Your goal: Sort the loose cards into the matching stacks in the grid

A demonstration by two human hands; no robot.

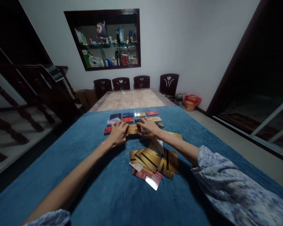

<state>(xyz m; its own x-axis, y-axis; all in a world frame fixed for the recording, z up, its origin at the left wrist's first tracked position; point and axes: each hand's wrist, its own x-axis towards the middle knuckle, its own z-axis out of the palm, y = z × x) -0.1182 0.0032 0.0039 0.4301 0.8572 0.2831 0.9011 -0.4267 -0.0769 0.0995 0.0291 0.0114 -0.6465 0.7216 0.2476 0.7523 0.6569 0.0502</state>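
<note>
Both of my arms reach forward over a blue cloth (89,175) spread on the table. My left hand (118,132) and my right hand (149,127) are closed on the two ends of a gold card (133,129), held flat just above the cloth. Beyond my hands, rows of cards (132,118) in blue, red, gold and dark colours lie face up. Nearer to me sits a loose pile of cards (153,164), mostly gold with a black stripe, plus some red and white ones.
Past the blue cloth the bare marble tabletop (129,99) shows, with several dark wooden chairs (141,82) at its far end. A wall niche with shelves (107,40) holds bottles and a plush toy. A wooden stair rail (25,84) stands left; red basins (191,102) sit on the floor right.
</note>
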